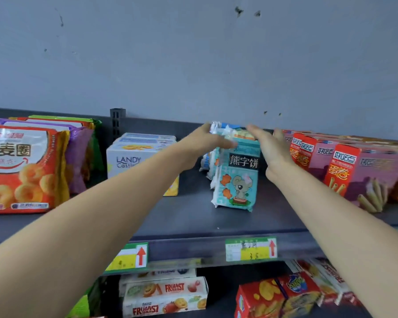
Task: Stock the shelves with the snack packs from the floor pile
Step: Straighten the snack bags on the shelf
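Fingers of left hand: curled over the top of the teal packs, thumb across the front; right hand: fingers straight, flat against the row's right side, gripping nothing. Packs: several upright in a row, mid top shelf, between white boxes and red boxes. Progress, judged: this row is placed, probably being squared up; floor pile out of view, so the remainder cannot be told; bare shelf flanks the row.

Open shelf (between white box, bear packs)
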A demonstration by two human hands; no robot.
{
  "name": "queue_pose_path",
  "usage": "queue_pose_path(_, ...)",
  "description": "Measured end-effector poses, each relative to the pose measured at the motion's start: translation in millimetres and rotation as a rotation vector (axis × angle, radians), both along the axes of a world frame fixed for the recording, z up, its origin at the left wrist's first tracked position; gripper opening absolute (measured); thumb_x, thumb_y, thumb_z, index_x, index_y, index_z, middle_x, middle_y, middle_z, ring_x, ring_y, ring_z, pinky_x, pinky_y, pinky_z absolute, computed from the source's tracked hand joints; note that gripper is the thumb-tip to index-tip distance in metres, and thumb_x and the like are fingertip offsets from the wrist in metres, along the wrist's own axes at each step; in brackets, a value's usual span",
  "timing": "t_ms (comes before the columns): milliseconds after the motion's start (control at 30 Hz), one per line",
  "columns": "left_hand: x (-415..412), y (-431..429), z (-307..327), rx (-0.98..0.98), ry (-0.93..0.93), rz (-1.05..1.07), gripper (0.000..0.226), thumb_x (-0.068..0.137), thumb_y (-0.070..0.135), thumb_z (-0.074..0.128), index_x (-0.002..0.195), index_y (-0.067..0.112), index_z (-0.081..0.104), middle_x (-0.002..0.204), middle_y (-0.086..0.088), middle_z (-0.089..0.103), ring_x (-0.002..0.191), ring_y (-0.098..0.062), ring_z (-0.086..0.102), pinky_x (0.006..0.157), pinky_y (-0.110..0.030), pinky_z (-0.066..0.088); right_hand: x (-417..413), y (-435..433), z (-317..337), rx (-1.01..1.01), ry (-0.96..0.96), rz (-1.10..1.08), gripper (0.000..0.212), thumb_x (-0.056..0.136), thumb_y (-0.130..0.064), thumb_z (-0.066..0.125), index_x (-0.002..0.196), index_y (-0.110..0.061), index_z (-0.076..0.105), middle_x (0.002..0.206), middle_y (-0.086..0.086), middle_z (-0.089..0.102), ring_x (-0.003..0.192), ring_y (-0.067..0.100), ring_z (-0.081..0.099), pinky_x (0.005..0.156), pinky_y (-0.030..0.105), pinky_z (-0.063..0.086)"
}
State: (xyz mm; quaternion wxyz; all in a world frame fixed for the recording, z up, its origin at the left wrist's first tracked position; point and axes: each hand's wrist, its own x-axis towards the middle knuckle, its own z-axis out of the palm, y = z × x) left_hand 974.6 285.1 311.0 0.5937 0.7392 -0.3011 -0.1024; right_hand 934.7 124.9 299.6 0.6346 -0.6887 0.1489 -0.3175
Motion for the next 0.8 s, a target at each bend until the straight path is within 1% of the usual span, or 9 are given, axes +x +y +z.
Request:
queue_pose_path(33, 0.6, -4.1, -4.2, 0.055, 0.039, -0.064, 0.030, 0.085, 0.002, 0.066, 0.095, 0.026, 0.053, 0.099, 0.014, 0.062, 0.079, 0.014, 0.058, 0.076, -0.005, 0.041, 1.6, -9.2, -6.6, 0.040, 0.081, 0.078, 0.112, 0.045, -0.061, 0.084, 0.139, -0.018, 0.041, 0.124, 0.004, 0.061, 0.110, 0.021, 0.061, 0.094, 0.042, 0.049)
queue_pose_path(100, 1.6, -7.5, -12.1, 0.177, 0.080, -0.161, 0.041, 0.080, -0.008, 0.066, 0.103, 0.025, 0.055, 0.108, 0.005, 0.068, 0.099, -0.004, 0.062, 0.094, -0.021, 0.039, 6.0, -26.3, -16.7, 0.074, 0.209, 0.241, 0.119, 0.023, -0.064, 0.088, 0.128, -0.019, 0.055, 0.119, 0.002, 0.066, 0.114, 0.022, 0.059, 0.105, 0.048, 0.039)
queue_pose_path(133, 1.0, -8.6, -16.2, 0.212, 0.086, -0.197, 0.053, 0.077, -0.010, 0.068, 0.114, 0.025, 0.053, 0.115, 0.000, 0.069, 0.109, -0.014, 0.062, 0.099, -0.029, 0.040, 6.7, -31.9, -20.6, 0.056, 0.247, 0.337, 0.109, 0.027, -0.059, 0.090, 0.124, -0.020, 0.059, 0.119, 0.002, 0.067, 0.116, 0.023, 0.058, 0.105, 0.049, 0.038)
queue_pose_path(200, 6.2, -14.6, -26.3, 0.220, 0.137, -0.212, 0.067, 0.076, -0.013, 0.067, 0.128, 0.023, 0.048, 0.117, -0.006, 0.069, 0.112, -0.023, 0.063, 0.100, -0.041, 0.046, 4.7, -36.0, -26.3, -0.043, 0.279, 0.520, 0.077, 0.051, -0.039, 0.089, 0.121, -0.021, 0.060, 0.116, 0.003, 0.069, 0.113, 0.025, 0.060, 0.096, 0.045, 0.045)
queue_pose_path(300, -1.1, -28.8, -35.9, 0.169, 0.146, -0.146, 0.060, 0.081, -0.013, 0.064, 0.130, 0.017, 0.049, 0.119, -0.012, 0.068, 0.109, -0.029, 0.065, 0.097, -0.049, 0.049, 7.6, -44.7, -34.3, -0.180, 0.189, 0.651, 0.060, 0.071, -0.009, 0.080, 0.125, -0.017, 0.055, 0.113, 0.004, 0.070, 0.107, 0.022, 0.064, 0.085, 0.033, 0.050)
queue_pose_path(467, -6.7, -40.8, -46.3, 0.028, 0.087, -0.018, 0.084, 0.083, -0.008, 0.066, 0.143, 0.036, 0.026, 0.123, -0.006, 0.065, 0.109, -0.023, 0.066, 0.089, -0.041, 0.055, 13.8, -58.9, -40.4, -0.283, 0.088, 0.685, 0.055, 0.077, -0.017, 0.078, 0.125, -0.025, 0.051, 0.115, -0.003, 0.067, 0.106, 0.014, 0.063, 0.092, 0.032, 0.052)
queue_pose_path(600, -11.6, -34.1, -51.0, 0.135, 0.075, -0.044, 0.058, 0.085, 0.006, 0.069, 0.134, 0.026, 0.043, 0.117, 0.002, 0.068, 0.106, -0.013, 0.067, 0.090, -0.030, 0.055, 9.0, -61.3, -45.6, -0.365, 0.106, 0.759, 0.060, 0.076, -0.028, 0.077, 0.125, -0.034, 0.043, 0.112, -0.012, 0.063, 0.102, 0.004, 0.061, 0.084, 0.022, 0.050)
queue_pose_path(733, -5.2, -30.1, -58.8, 0.250, 0.061, -0.005, 0.074, 0.075, 0.005, 0.079, 0.136, 0.021, 0.041, 0.122, 0.000, 0.066, 0.113, -0.016, 0.064, 0.100, -0.038, 0.049, 9.1, -62.0, -52.4, -0.426, 0.109, 0.789, 0.072, 0.076, -0.020, 0.079, 0.134, -0.027, 0.038, 0.113, -0.011, 0.064, 0.101, 0.003, 0.063, 0.082, 0.020, 0.053)
queue_pose_path(800, -2.3, -30.5, -58.1, 0.238, 0.072, 0.001, 0.071, 0.077, 0.004, 0.076, 0.137, 0.018, 0.041, 0.122, -0.001, 0.066, 0.112, -0.016, 0.063, 0.100, -0.038, 0.049, 10.1, -60.7, -53.3, -0.464, 0.098, 0.744, 0.075, 0.075, -0.025, 0.080, 0.138, -0.025, 0.037, 0.114, -0.012, 0.064, 0.101, 0.003, 0.063, 0.081, 0.019, 0.052)
